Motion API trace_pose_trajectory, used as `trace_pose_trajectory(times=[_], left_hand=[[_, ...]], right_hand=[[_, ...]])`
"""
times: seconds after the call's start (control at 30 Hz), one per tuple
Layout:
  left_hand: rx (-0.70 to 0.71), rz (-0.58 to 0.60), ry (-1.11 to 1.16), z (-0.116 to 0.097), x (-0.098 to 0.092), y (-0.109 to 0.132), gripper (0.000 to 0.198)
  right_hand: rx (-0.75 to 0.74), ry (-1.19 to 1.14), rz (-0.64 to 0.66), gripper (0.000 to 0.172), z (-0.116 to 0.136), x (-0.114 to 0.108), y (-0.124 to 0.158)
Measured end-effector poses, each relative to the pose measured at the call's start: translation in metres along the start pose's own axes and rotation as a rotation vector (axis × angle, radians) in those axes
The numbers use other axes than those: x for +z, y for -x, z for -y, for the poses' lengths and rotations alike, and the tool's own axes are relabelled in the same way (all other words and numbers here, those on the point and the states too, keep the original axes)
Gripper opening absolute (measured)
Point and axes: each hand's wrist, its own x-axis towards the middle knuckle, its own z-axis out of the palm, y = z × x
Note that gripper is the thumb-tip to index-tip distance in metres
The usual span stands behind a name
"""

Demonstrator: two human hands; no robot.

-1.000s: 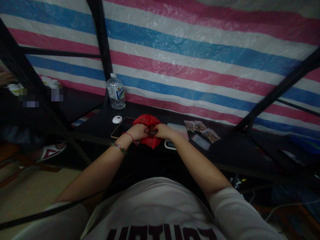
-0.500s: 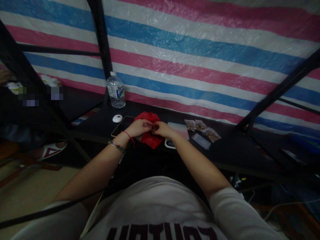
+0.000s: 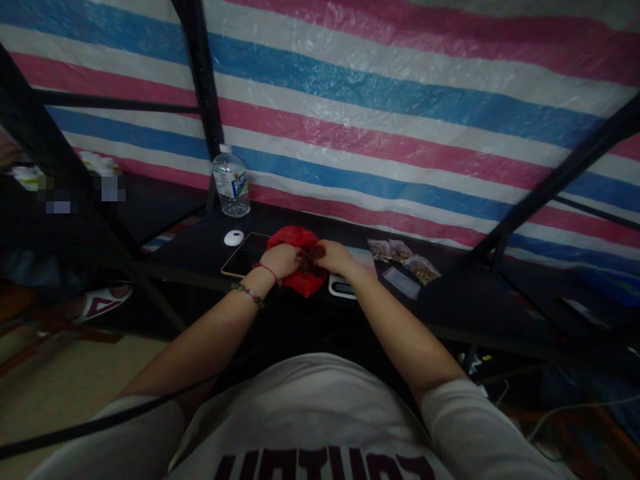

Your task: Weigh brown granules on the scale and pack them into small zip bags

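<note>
Left hand (image 3: 281, 260) and right hand (image 3: 334, 257) both pinch a dark clump (image 3: 311, 256). A red plastic bag (image 3: 294, 237) lies just beneath.

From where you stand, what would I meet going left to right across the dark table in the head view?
Water bottle → red plastic bag, with the left hand and right hand at it → flat white device → cluster of small clear packets.
</note>
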Motion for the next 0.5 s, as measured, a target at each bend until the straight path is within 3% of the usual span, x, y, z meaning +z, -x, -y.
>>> trace_pose_trajectory(times=[0.17, 0.5], left_hand=[[-0.007, 0.054, -0.021, -0.009, 0.006, -0.005, 0.038], [0.037, 0.117, 0.010, -0.010, 0.000, -0.022, 0.031]], right_hand=[[-0.022, 0.287, 0.109, 0.024, 0.001, 0.005, -0.008], [0.049, 0.325, 0.217, 0.027, 0.005, 0.008, -0.013]])
